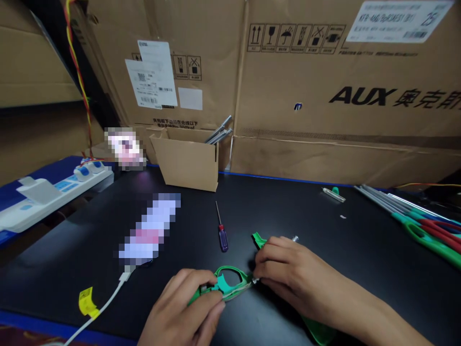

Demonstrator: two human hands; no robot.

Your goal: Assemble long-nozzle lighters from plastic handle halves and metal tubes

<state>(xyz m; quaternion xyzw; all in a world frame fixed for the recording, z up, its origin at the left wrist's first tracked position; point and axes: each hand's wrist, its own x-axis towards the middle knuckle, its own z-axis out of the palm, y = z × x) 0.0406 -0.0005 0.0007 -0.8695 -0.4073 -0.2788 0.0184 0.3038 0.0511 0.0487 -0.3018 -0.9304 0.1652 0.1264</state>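
My left hand (pixel 187 305) is closed on a green plastic handle (pixel 236 290) with an oval loop and a teal trigger-like piece (pixel 225 284) inside it. At the handle's right end, my right hand (pixel 284 266) has its fingers pressed together over small metal parts, mostly covered. A metal tip (pixel 295 239) shows beyond its knuckles. Another green plastic piece (pixel 258 239) pokes out past the right fingers; whether they grip it I cannot tell. More green plastic (pixel 320 331) lies under the right forearm. A purple screwdriver (pixel 223 238) rests on the table beyond both hands.
An open cardboard box (pixel 187 163) with metal rods (pixel 219 133) stands at the back. Several long tools with green and red handles (pixel 428 233) lie at right. A blurred device (pixel 151 228) with a white cable (pixel 110 300) and a power strip (pixel 54 194) are at left.
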